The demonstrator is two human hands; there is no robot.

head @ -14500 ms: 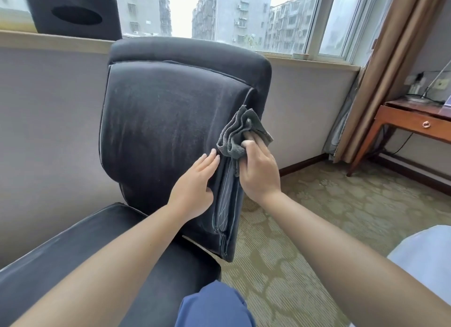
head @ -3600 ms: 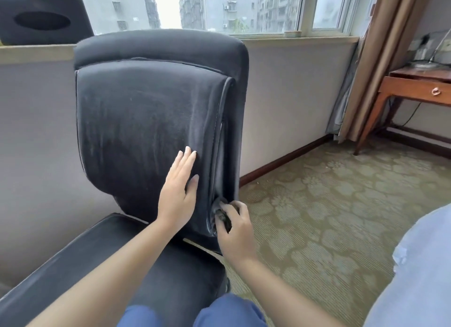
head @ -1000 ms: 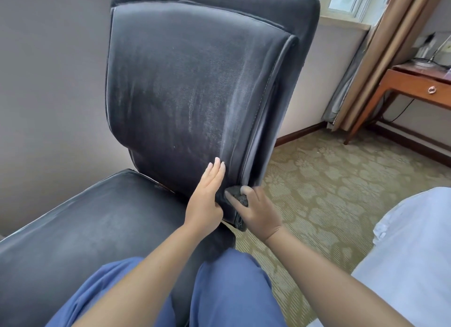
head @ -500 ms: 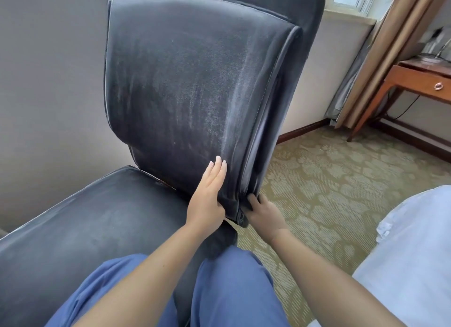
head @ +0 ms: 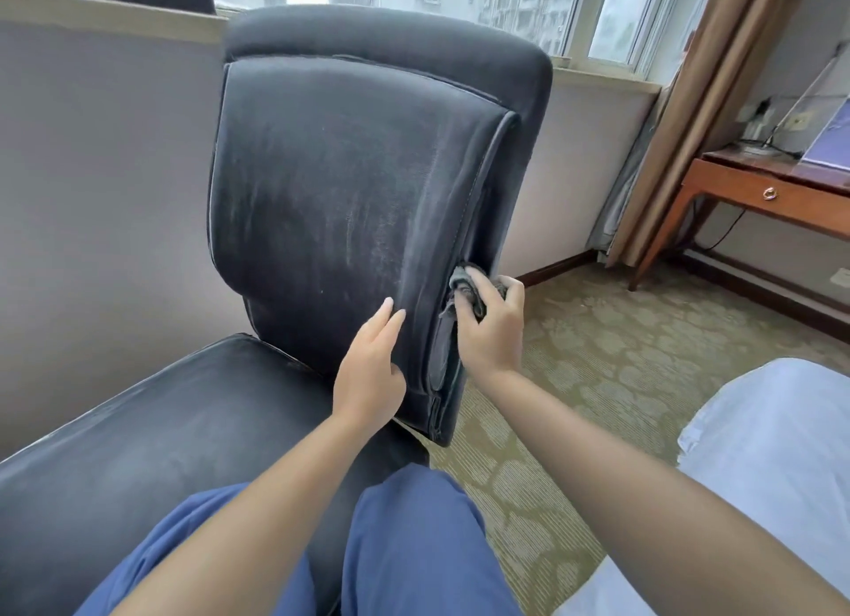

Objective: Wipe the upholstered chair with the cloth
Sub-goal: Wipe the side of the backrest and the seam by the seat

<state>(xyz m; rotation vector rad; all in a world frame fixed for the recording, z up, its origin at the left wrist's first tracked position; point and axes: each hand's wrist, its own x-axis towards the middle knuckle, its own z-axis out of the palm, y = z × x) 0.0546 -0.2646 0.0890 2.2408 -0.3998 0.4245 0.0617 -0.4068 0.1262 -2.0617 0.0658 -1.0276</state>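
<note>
Head view: right hand (head: 490,328) grips the cloth (head: 464,284) against the chair (head: 349,192) backrest's right edge, left hand (head: 370,367) flat bracing; next, probably a stroke along that seam.

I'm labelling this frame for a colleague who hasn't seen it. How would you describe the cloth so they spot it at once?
Find the dark upholstered chair under the window, then follow the backrest's right edge down. There the right hand grips a small bunched grey cloth against the side seam. It is paler and more crumpled than the smooth upholstery; the left hand lies flat and bare.
</note>
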